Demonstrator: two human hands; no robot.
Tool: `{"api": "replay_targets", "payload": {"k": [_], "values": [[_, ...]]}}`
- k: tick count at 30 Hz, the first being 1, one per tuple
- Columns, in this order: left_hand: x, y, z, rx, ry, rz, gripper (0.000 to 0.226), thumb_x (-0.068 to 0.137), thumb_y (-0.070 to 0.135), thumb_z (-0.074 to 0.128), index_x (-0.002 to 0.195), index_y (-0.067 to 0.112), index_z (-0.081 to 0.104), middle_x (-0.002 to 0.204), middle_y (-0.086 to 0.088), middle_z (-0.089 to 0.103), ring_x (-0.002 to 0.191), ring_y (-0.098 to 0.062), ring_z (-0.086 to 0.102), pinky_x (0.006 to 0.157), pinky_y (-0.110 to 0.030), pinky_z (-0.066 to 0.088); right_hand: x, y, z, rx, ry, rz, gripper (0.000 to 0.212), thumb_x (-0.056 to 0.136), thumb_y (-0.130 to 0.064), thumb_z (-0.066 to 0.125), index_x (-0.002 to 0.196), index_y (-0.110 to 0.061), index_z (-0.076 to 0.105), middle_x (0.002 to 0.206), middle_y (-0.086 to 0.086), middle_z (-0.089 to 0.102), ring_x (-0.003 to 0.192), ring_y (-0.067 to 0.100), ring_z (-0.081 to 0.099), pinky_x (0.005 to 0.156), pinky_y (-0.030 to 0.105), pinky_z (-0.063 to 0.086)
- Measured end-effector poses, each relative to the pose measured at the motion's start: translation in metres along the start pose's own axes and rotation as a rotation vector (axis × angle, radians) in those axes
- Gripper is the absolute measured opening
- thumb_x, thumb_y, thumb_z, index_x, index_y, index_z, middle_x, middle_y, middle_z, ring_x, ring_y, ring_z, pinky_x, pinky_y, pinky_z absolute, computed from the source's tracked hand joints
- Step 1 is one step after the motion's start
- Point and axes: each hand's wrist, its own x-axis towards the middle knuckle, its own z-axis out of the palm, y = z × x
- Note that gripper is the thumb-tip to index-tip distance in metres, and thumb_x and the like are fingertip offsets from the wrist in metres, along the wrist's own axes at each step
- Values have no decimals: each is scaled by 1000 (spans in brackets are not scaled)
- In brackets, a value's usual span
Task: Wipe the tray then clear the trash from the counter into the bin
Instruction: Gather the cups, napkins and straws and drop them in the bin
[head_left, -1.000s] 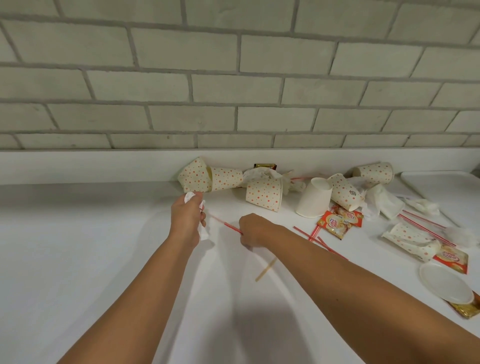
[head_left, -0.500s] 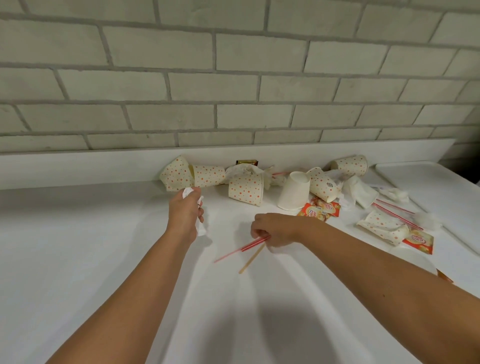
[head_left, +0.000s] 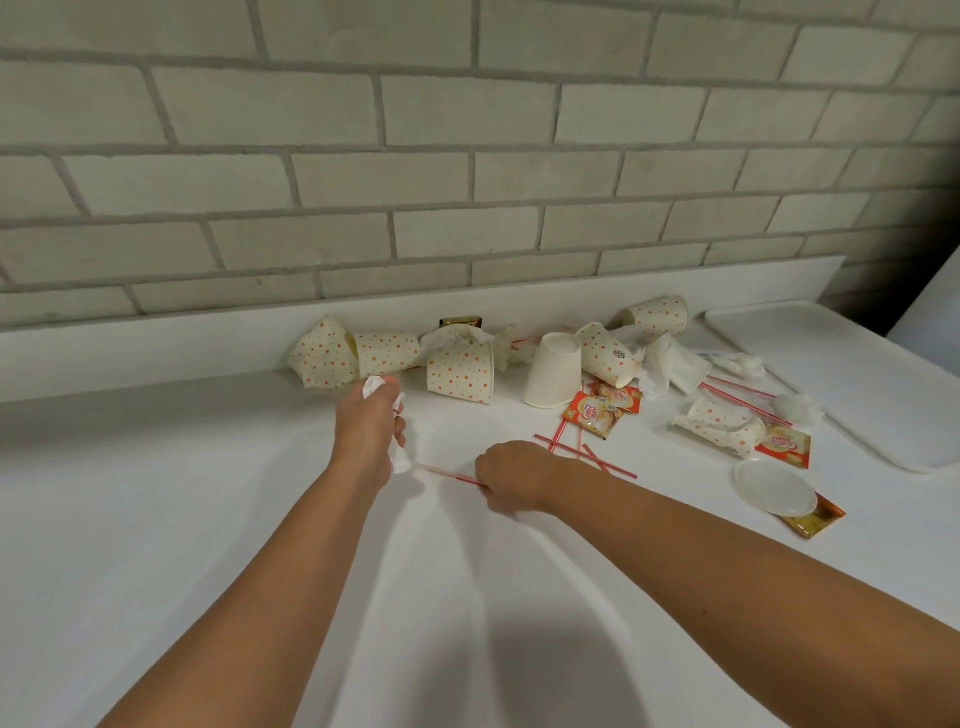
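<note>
2 bare forearms end in a bare left hand (head_left: 366, 431) and right hand (head_left: 511, 475).

counter (head_left: 156, 493): smooth, matt white
brick wall (head_left: 415, 182): rough, matt
dotted cup (head_left: 460, 371): matt paper
tray (head_left: 841, 374): smooth plastic, faint sheen
sachet (head_left: 592, 413): glossy foil
tissue (head_left: 373, 385): soft crumpled paper
straw (head_left: 452, 475): smooth plastic

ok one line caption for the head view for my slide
Left hand grips crumpled white tissue while right hand pinches a red-striped straw on a white counter strewn with dotted paper cups.
</note>
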Motion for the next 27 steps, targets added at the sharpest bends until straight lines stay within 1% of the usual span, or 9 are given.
{"api": "replay_targets", "payload": {"k": [5, 7, 10, 14, 15, 17, 19, 22, 27], "values": [[-9, 2, 5, 15, -31, 9, 13, 90, 10, 47, 83, 18, 54, 64, -1, 42, 48, -13, 32, 45, -24, 30, -10, -7, 4, 152, -14, 85, 25, 95, -12, 43, 116, -2, 52, 112, 14, 59, 91, 27, 57, 70, 29, 39], [-12, 4, 7, 17, -42, 11, 14, 90, 9, 47, 82, 18, 54, 65, -1, 42, 48, -13, 32, 45, -24, 30, -19, -5, 4, 231, -27, 124, 24, 95, -11, 42, 116, -3, 50, 100, 11, 56, 85, 24, 52, 69, 30, 38], [-20, 5, 14, 30, -67, 17, 11, 90, 9, 47, 87, 16, 56, 65, -2, 43, 49, -13, 33, 46, -24, 31, -37, 4, 4, 357, -44, 192, 10, 94, -10, 42, 103, -10, 45, 75, -1, 41, 76, 20, 48, 59, 27, 35], [-34, 0, 34, 48, -145, 5, 9, 92, 12, 49, 98, 11, 55, 67, -2, 43, 49, -13, 33, 46, -24, 31, -67, 21, 4, 461, -54, 234, 19, 98, -17, 40, 113, -6, 43, 94, 5, 52, 85, 23, 49, 66, 28, 36], [-37, -2, 39, 57, -164, 1, 9, 92, 12, 49, 99, 11, 55, 67, -2, 43, 49, -13, 33, 46, -24, 31, -73, 25, 5, 478, -53, 239, 17, 99, -18, 39, 111, -6, 42, 92, 4, 51, 83, 22, 48, 68, 28, 36], [-45, -3, 52, 73, -197, -7, 10, 92, 12, 49, 100, 12, 55, 68, -2, 43, 50, -13, 34, 46, -24, 31, -85, 37, 9, 494, -46, 265, 7, 98, -14, 40, 100, -7, 37, 77, -2, 42, 68, 14, 42, 58, 25, 33], [-53, -5, 67, 95, -236, -16, 10, 92, 13, 49, 100, 13, 54, 69, -3, 44, 50, -14, 34, 47, -25, 31, -101, 49, 14, 546, -55, 313, 5, 95, -5, 44, 97, -6, 40, 75, 0, 44, 59, 11, 38, 51, 21, 31], [-68, -10, 94, 144, -317, -52, 10, 92, 16, 51, 101, 12, 54, 70, -4, 45, 50, -13, 33, 44, -24, 30, -131, 67, 23, 799, -34, 348, 12, 96, -2, 35, 89, -11, 38, 73, 2, 42, 54, 11, 33, 49, 21, 30], [-105, -25, 155, 200, -492, -86, 23, 94, 36, 50, 95, 14, 53, 63, -2, 41, 43, -11, 29, 42, -22, 26, -184, 104, 35, 1045, 52, 454, 14, 97, -3, 31, 97, -12, 41, 69, 0, 36, 54, 11, 27, 49, 20, 24]]}}
